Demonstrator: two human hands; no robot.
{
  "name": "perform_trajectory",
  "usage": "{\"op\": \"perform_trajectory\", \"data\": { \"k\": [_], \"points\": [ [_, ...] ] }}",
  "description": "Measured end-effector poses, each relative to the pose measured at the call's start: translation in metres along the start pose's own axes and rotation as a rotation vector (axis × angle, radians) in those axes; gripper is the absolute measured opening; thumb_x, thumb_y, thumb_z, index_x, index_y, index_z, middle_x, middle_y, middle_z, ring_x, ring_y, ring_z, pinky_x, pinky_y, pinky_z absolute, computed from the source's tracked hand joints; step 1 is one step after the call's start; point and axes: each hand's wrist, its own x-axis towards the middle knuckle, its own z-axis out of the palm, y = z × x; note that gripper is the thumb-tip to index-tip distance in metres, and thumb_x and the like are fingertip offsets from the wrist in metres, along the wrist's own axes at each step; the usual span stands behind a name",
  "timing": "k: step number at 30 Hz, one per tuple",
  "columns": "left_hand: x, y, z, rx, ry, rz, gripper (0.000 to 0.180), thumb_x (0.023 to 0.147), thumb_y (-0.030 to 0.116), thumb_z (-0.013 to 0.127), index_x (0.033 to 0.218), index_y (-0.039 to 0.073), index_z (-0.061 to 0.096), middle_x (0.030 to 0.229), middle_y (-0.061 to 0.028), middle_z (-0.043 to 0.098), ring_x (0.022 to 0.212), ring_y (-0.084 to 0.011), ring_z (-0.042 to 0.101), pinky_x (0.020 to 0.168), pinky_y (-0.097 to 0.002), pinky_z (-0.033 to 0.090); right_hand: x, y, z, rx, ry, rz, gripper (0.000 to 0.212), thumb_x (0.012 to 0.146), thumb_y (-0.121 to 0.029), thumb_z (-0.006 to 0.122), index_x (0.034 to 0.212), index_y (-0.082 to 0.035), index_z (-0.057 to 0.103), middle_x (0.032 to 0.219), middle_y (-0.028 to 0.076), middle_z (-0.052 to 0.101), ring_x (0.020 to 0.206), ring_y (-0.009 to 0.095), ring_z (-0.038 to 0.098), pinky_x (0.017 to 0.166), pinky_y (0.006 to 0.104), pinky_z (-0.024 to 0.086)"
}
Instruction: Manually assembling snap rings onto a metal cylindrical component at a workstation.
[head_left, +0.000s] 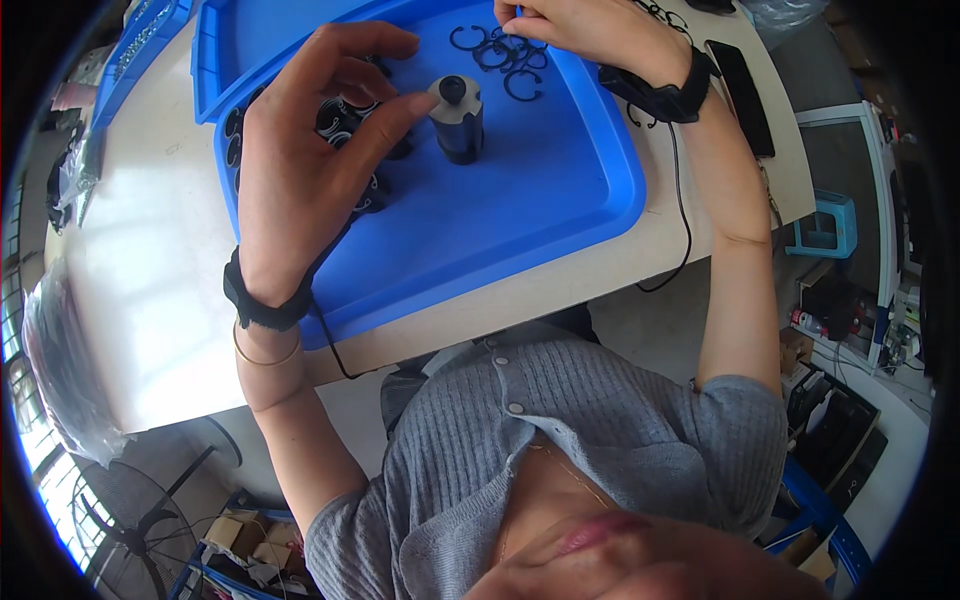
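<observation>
A short upright cylinder (459,135) stands in the blue tray (480,235), with a light grey top, a dark lower body and a black round piece in its top. My left hand (300,150) is left of it, fingers apart; the thumb tip is at the cylinder's top edge, and I cannot tell if it touches. Behind that hand, partly hidden, are several black cylindrical parts (370,195). At the tray's far right lie several black retaining rings (522,85). My right hand (590,35) is over these rings with fingertips pinched together; what is between them cannot be made out.
A dark phone (741,98) lies at the table's right, near a thin black cable (684,200) from my right wristband (660,95). Plastic bags (70,360) hang at the left edge. A fan (130,530) stands below left, a blue stool (828,225) at right.
</observation>
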Motion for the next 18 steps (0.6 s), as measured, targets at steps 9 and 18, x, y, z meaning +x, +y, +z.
{"op": "perform_trajectory", "data": {
  "k": [9, 18],
  "points": [
    [0.000, -0.002, 0.000, 0.004, 0.005, 0.006, 0.032, 0.084, 0.004, 0.081, 0.114, 0.002, 0.068, 0.099, -0.0051, 0.073, 0.082, -0.0123, 0.068, 0.075, -0.0260, 0.054, -0.002, -0.002, -0.012, 0.081, -0.102, -0.014, 0.019, 0.090, -0.012, 0.068, 0.103, 0.001, 0.071, 0.088, 0.018, 0.073, 0.086, 0.034, 0.072, 0.079, 0.0428, 0.054],
    [0.000, -0.003, 0.001, -0.016, 0.033, 0.019, 0.031, 0.085, 0.001, 0.078, 0.114, 0.002, 0.068, 0.100, -0.0049, 0.073, 0.082, -0.0119, 0.067, 0.075, -0.0257, 0.053, -0.001, -0.009, -0.011, 0.476, 0.064, 0.006, 0.019, 0.096, -0.008, 0.067, 0.111, 0.004, 0.068, 0.097, 0.014, 0.074, 0.078, 0.021, 0.073, 0.074, 0.0324, 0.058]
  ]
}}
